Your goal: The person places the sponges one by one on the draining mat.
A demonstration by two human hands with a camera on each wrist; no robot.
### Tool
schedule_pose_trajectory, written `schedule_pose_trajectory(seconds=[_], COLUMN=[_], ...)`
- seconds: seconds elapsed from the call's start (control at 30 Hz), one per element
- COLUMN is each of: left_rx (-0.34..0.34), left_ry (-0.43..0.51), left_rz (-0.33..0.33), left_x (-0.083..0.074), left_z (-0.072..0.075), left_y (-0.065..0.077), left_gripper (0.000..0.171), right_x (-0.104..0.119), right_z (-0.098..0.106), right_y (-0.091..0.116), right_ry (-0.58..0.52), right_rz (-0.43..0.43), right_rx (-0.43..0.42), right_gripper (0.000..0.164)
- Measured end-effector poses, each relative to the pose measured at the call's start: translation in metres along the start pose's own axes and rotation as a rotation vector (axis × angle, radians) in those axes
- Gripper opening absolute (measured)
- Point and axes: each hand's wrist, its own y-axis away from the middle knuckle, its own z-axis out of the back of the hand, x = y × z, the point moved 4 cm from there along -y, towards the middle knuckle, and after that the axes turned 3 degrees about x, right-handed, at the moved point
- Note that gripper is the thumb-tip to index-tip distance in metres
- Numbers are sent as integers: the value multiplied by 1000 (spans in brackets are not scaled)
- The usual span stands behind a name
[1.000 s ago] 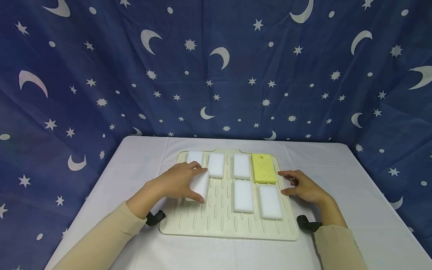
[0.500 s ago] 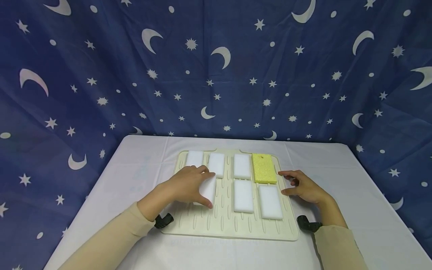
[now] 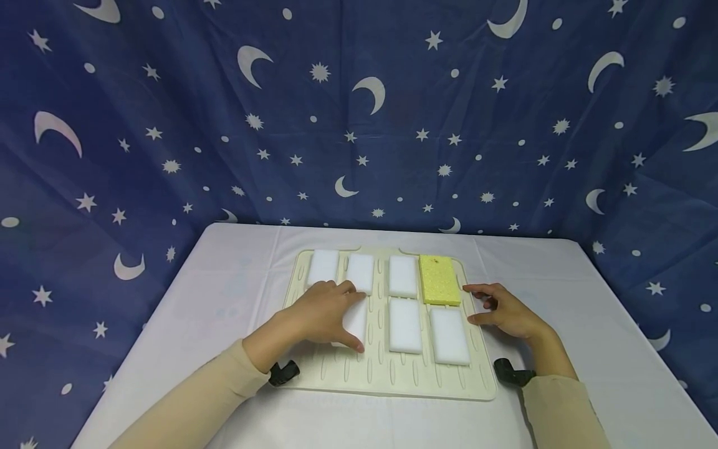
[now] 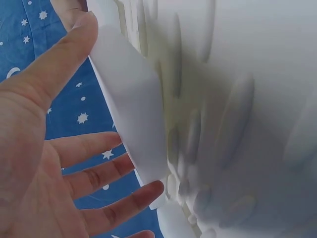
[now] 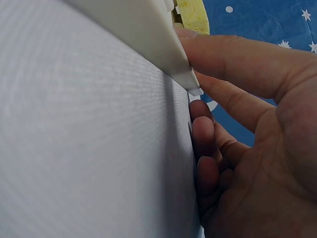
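My left hand [image 3: 322,312] grips a white sponge [image 3: 356,321] from its left side, over the front left of the cream ridged mat [image 3: 370,377]. In the left wrist view the thumb lies at one end of the white sponge [image 4: 129,89] and the fingertips toward the other. The ridges of the mat show close under it. My right hand [image 3: 507,313] rests at the mat's right edge, with index fingertip and thumb against that edge and the other fingers bent. The right wrist view shows the thumb on the mat's rim [image 5: 163,54].
A yellow sponge [image 3: 439,280] lies at the mat's back right corner. Other white sponges [image 3: 402,276] lie along the back, and two front ones [image 3: 405,325] are right of centre. A white cloth covers the table [image 3: 561,280]. A blue curtain [image 3: 392,106] hangs behind.
My left hand has moved to the right and slightly toward the front edge, with the white sponge in its grip. The right hand has stayed at the mat's edge.
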Motion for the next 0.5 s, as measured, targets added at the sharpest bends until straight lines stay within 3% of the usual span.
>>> schedule_pose_trajectory(seconds=[0.5], left_rx=[21], left_ry=[-18], left_rz=[35], left_x=[-10], left_z=[-4], left_y=[-2], left_gripper=[106], right_x=[-2], right_z=[0], right_y=[-2], right_ry=[7], right_rz=[8], right_rx=[7], right_gripper=[76])
